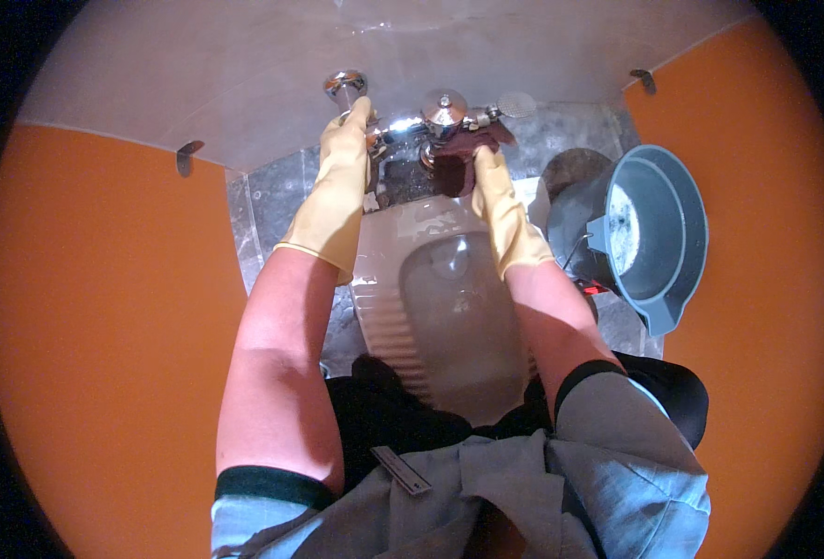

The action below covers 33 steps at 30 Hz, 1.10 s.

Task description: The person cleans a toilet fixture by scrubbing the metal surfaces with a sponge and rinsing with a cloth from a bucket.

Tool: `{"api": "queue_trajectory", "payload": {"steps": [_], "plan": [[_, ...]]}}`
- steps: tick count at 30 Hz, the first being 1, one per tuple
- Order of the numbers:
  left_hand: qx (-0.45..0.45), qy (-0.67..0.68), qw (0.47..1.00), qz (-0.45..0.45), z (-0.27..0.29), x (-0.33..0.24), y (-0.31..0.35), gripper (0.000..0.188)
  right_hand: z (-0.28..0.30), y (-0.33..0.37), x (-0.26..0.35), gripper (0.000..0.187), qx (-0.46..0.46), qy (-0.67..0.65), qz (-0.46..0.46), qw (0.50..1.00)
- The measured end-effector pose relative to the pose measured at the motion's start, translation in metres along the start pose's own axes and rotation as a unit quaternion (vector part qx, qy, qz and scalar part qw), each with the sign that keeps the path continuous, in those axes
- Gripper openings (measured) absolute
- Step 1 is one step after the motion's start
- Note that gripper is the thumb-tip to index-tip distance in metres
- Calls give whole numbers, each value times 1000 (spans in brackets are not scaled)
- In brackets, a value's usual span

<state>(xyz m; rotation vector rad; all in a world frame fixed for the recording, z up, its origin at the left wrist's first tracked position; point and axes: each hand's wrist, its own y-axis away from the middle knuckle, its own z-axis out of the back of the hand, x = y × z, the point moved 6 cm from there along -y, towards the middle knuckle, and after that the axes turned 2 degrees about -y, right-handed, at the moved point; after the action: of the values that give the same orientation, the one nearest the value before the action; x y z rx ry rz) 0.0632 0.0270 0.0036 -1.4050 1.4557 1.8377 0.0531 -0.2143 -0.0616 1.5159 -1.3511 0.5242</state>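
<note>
Well, with twelve o'clock straight ahead of me, my left hand (345, 144) is up at eleven, in a pale yellow rubber glove. Its fingers (362, 108) lie against the rounded chrome flange (345, 82) on the wall (244, 65) — whether they close around its stem or only rest there, I cannot tell.

My right hand (488, 182), gloved the same way, is at one o'clock. Its fingers are closed on a dark red cloth (454, 174), and their tips are hidden in its folds. The cloth sits between twelve and one, bunched just under the domed chrome valve (445, 110) and hanging down towards me. A round perforated disc (516, 104) stands out from the valve's right end, at one.

Below my hands, in the middle, is the squat toilet (459, 307), its basin long and its left side ribbed, set in the grey floor (286, 200). A blue-grey bucket (682, 252) stands just short of three o'clock — its spout points towards me, and a whitish patch shows inside. Orange panels flank me, one at nine (114, 307) and one at three (766, 307).
</note>
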Motion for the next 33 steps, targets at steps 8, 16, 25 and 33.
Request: {"api": "queue_trajectory", "payload": {"steps": [8,16,25,33], "plan": [[1,-31,999,-14,1,0,-5,45,14,21,38,46,-101,198,-56,973],[-17,-59,997,-37,2,-8,2,52,-3,39,121,50,4,145,297,944],[-32,-120,992,13,7,-3,-2,61,-21,-3,173,31,-26,108,303,946],[-11,-65,998,10,6,7,-15,52,-114,71,142,75,165,416,516,730]]}}
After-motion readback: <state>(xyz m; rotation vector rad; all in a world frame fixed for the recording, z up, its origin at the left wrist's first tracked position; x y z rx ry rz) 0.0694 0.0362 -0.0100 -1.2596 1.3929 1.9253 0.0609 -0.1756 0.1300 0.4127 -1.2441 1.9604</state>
